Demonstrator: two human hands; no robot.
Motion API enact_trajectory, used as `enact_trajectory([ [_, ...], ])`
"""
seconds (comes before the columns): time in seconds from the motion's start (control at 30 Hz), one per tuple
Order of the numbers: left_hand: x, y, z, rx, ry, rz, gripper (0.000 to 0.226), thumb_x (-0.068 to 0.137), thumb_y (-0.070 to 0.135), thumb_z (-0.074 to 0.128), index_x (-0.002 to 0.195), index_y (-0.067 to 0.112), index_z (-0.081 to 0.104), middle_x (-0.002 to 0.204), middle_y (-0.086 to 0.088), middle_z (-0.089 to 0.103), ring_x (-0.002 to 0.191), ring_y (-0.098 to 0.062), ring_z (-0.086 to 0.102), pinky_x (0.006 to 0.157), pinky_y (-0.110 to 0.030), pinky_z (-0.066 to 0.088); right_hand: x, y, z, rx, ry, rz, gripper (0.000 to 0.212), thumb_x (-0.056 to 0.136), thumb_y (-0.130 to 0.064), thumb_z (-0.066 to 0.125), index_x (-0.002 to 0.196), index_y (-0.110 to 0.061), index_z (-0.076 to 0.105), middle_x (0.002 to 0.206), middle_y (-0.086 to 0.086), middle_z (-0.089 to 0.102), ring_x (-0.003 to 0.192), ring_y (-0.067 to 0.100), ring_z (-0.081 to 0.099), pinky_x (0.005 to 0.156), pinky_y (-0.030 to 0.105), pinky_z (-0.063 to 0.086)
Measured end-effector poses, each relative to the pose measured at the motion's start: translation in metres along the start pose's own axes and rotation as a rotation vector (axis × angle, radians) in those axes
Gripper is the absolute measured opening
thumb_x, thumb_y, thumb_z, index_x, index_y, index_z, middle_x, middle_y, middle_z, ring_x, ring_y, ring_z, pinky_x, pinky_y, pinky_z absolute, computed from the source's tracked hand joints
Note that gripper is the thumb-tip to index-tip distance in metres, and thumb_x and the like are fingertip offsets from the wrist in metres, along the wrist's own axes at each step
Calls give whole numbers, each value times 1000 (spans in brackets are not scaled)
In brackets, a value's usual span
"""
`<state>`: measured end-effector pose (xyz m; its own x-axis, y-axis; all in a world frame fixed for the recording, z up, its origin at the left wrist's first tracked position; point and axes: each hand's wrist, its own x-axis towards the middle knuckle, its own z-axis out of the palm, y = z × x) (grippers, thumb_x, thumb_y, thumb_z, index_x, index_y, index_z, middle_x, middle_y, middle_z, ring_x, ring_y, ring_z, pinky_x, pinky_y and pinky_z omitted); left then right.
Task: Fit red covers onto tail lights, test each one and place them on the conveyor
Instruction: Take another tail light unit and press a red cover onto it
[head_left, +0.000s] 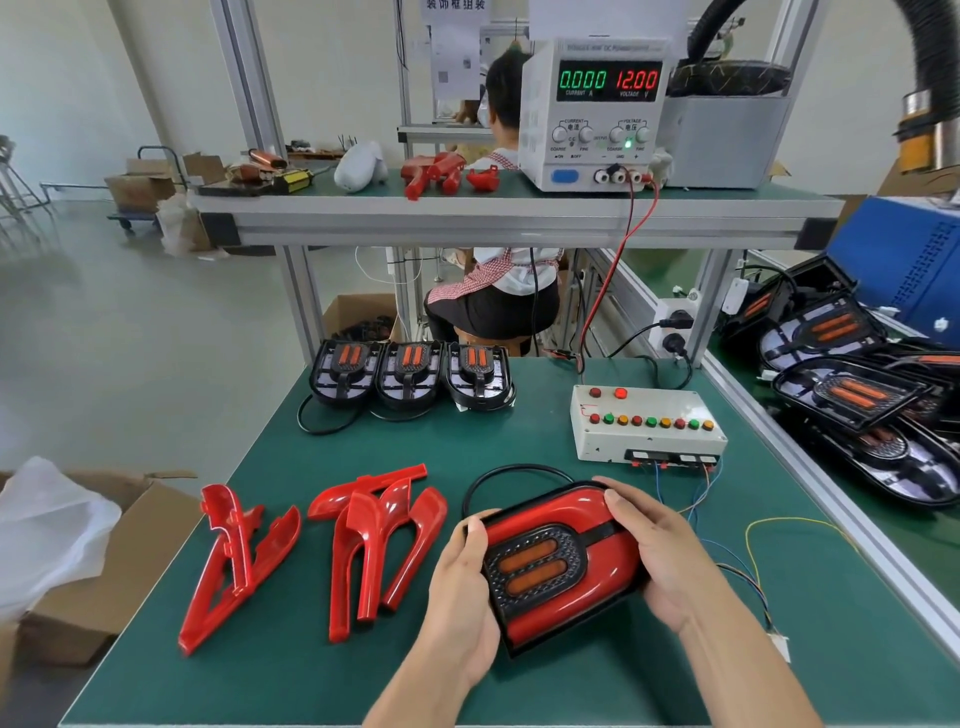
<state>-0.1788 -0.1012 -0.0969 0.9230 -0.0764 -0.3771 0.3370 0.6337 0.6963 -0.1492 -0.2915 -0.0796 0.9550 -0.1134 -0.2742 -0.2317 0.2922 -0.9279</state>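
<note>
Hands are meeting on one tail light (558, 564) near the front of the green bench mat (322, 670), and it is wearing its red cover (587, 512) already, the glossy U wrapping round the dark honeycomb centre with two amber bars. Left hand (460, 587) is gripping the near left edge, thumb curling over the rim onto the red face, fingers tucked beneath out of sight. Right hand (657, 564) is clasping the far right end, thumb lying along the top edge, fingers wrapping round the side. A black cable (511, 475) is looping out behind the unit toward the rear. To the left, loose red covers are lying on the mat in two groups: a pair (234, 561) close to the left edge, and a stacked bunch (379, 540) just beside the held light. Further back, three uncovered tail lights (410, 374) are sitting side by side in a row, their amber bars showing. Over to the right rear, a white test box (647, 423) is standing with its row of red, green and yellow buttons, thin coloured wires trailing from its front. Up on the shelf, the power supply (595, 114) is reading 0.000 and 12.00. Beyond the rail on the right, more tail lights (852, 395) are piling up.
</note>
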Motion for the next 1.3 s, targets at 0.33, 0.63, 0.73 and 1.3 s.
enact_trajectory([
  [0.33,5,-5,-3,67,2,35,23,105,37,53,108,22,70,112,-22,74,98,-44,74,76,-58,60,0,-2,-4,61,-23,53,18,93,-10,67,101,-19,80,102,14,78,86,29,73,83,43,60],
  [0.63,1,-5,-1,35,-19,0,31,101,31,59,123,10,57,112,-25,73,97,-46,73,72,-55,61,-2,-5,3,26,-7,-4,16,95,-13,66,104,-18,78,99,12,78,80,24,73,73,38,60],
  [0.73,-3,-3,3,-2,-19,-17,30,105,29,52,125,6,54,113,-27,73,98,-46,73,72,-56,61,-2,-5,3,-1,26,-12,15,94,-19,69,106,-18,77,96,12,79,77,26,74,69,37,59],
  [1.3,3,18,7,862,-22,283,61,71,77,61,83,18,70,71,8,68,65,-6,59,73,-29,48,-3,-20,-9,-5,-104,49,35,73,-37,80,96,-11,80,100,21,76,79,28,75,67,34,62],
])
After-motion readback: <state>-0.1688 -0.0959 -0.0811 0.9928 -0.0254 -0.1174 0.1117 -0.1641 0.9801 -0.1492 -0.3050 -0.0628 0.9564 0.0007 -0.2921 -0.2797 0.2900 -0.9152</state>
